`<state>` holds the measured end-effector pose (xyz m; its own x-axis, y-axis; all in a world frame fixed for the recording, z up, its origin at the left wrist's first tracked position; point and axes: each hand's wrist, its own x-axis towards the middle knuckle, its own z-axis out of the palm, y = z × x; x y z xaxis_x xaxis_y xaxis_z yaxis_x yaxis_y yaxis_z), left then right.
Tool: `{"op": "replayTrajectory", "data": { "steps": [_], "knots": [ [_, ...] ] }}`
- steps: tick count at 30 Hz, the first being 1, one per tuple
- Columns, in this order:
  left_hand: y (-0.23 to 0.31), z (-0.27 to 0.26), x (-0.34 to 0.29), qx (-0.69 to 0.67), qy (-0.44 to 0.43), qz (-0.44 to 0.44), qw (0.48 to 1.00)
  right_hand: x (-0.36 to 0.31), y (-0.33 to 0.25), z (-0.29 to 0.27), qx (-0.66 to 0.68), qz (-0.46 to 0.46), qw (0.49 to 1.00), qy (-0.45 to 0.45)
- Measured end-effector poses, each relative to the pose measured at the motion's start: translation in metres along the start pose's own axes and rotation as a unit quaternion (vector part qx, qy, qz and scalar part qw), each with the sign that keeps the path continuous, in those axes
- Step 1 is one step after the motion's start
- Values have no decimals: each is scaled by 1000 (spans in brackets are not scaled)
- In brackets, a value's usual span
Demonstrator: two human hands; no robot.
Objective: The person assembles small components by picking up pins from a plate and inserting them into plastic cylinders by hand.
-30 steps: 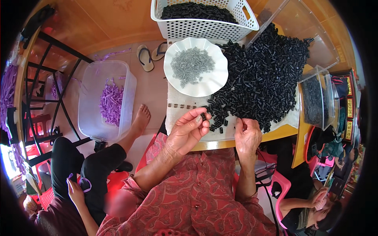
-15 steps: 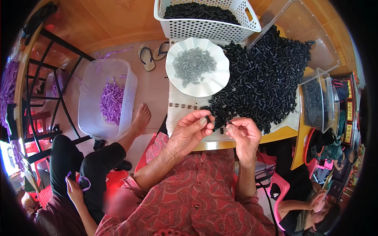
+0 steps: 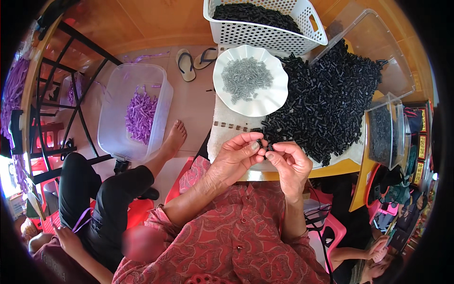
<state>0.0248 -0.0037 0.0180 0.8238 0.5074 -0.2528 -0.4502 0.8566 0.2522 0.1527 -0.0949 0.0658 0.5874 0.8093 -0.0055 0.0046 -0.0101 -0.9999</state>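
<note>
My left hand (image 3: 236,156) is closed in a pinch on a small black plastic piece (image 3: 259,143) at the table's near edge. Just to its right, my right hand (image 3: 291,165) pinches something dark and tiny, mostly covered by the fingertips. The fingertips of both hands almost meet. Beyond them spreads a heap of small black cylindrical plastic pieces (image 3: 321,104) on a white cloth (image 3: 229,113). A white plate with a wavy rim (image 3: 276,97) stands left of the heap and holds a pile of small clear pieces (image 3: 247,78).
Behind the plate is a white perforated basket (image 3: 265,40) of black pieces. Clear plastic boxes (image 3: 385,132) stand at right. On the floor at left, a clear tub (image 3: 111,118) holds purple strips (image 3: 141,116). One co-worker sits at left with a purple strip; another person is at lower right.
My right hand has come closer to my left, bringing the fingertips almost together. The view has shifted, so the table sits further right. The left co-worker's hand has moved left and down.
</note>
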Motion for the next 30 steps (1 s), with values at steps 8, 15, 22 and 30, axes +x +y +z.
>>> {"op": "replayTrajectory", "data": {
  "steps": [8,15,22,30],
  "knots": [
    [-1,0,0,-6,6,6,1000,2,-3,3,-21,-17,1000,-14],
    [-1,-2,1,-15,-4,9,1000,4,-10,7,-40,-39,998,-35],
    [-2,-1,1,-20,-3,11,1000,2,-2,8,-20,-32,998,-41],
    [-3,-3,1,-26,-8,11,1000,2,-8,10,-44,-47,997,-46]
  ]
}}
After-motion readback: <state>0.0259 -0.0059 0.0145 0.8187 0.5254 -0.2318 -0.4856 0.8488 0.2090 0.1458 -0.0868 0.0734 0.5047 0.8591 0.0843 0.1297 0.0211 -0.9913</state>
